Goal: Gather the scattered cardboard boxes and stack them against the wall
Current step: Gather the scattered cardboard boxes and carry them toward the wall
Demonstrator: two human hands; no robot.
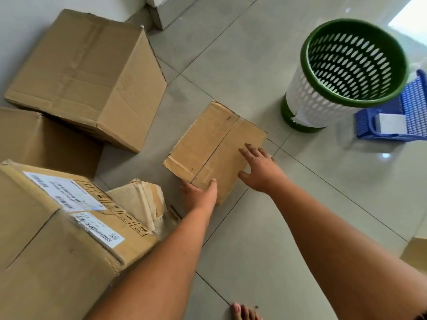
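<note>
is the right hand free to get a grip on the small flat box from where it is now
Probably yes: the right hand already rests open on the small flat box, near its right edge, nothing lies between, and the left hand grips the near edge.

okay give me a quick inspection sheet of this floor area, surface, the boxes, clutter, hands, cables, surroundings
Surface: pale tiled floor, glossy, dark grout lines.
Job's things: small flat box alone on the tiles; big box tilted by the wall; labelled box nearest; crumpled box beside it.
Clutter: green-rimmed perforated bin upright; blue basket beside it.
Hands: left hand grips the small flat box's near edge; right hand rests on its top, fingers spread.
Cables: nothing seen.
Surroundings: white wall at upper left; a bare foot at the bottom.
</note>
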